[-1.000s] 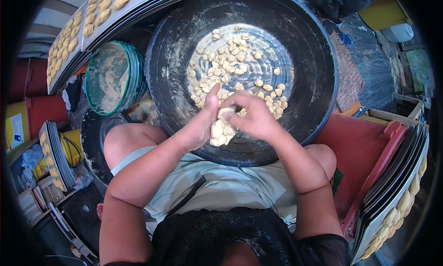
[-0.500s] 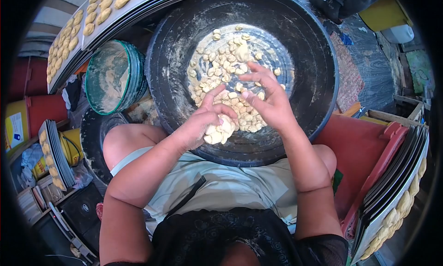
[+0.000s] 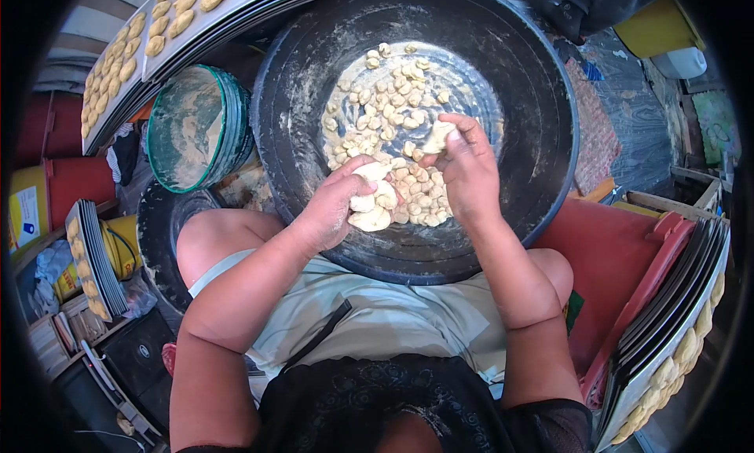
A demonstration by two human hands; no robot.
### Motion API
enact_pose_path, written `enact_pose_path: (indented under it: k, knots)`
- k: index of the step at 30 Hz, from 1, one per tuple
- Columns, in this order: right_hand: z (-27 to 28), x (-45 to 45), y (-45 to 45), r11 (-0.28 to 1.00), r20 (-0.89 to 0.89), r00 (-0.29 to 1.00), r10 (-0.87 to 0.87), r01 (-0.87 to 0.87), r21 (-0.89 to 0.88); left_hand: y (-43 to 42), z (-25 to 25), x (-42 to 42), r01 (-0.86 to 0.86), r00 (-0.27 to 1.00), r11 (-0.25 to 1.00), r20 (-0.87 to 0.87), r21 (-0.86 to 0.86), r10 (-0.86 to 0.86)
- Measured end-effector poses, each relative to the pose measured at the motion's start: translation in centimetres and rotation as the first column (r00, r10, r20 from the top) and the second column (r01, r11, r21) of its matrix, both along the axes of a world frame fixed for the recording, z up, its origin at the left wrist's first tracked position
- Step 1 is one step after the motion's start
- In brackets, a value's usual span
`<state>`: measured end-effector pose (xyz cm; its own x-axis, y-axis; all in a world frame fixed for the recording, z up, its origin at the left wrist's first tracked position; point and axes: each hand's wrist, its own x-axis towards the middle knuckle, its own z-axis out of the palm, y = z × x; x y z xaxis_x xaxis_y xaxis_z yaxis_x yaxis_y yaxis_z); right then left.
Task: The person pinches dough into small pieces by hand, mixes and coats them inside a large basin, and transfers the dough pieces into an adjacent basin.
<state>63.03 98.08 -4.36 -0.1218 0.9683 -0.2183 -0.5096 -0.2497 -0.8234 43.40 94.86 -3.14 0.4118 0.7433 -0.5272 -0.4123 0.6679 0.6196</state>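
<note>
A wide black basin (image 3: 528, 84) rests against my lap, its floor dusted with flour. Many small pale dough balls (image 3: 397, 95) lie in its middle, with a dense cluster nearer to me. My left hand (image 3: 330, 205) is closed around several dough pieces (image 3: 373, 209) above the near side of the basin. To its right, my right hand (image 3: 469, 166) pinches a single dough piece (image 3: 437, 137) between thumb and fingers, just over the balls. The two hands are apart.
Left of the basin stands a green-rimmed bucket (image 3: 188, 135) with flour inside. Stacked trays topped with shaped dough are at upper left (image 3: 118, 68), at lower left (image 3: 85, 256) and at right (image 3: 667, 359). A red bin (image 3: 601, 256) touches the right side.
My right hand has closed from spread fingers onto a dough piece. My left thumb and fingers have drawn in around the dough pieces, and a lump in the basin's middle is gone.
</note>
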Motion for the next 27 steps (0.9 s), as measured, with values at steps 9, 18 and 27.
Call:
enact_pose_path:
  k: [9,18,27]
  knots:
    - [0.8,0.8,0.2,0.857,0.762,0.642,0.084,-0.437,0.274,-0.1,-0.1,0.3,0.101,0.995,0.991,0.013,-0.085,-0.101]
    - [0.5,0.1,0.1,0.976,0.279,0.935,0.218,-0.203,-0.083,-0.4,-1.5,-0.1,0.295,0.947,0.949,-0.167,0.109,-0.275]
    - [1.6,0.7,-0.1,0.719,0.775,0.569,0.274,-0.657,0.228,-0.1,0.2,0.4,-0.005,1.000,0.997,-0.022,0.072,0.007]
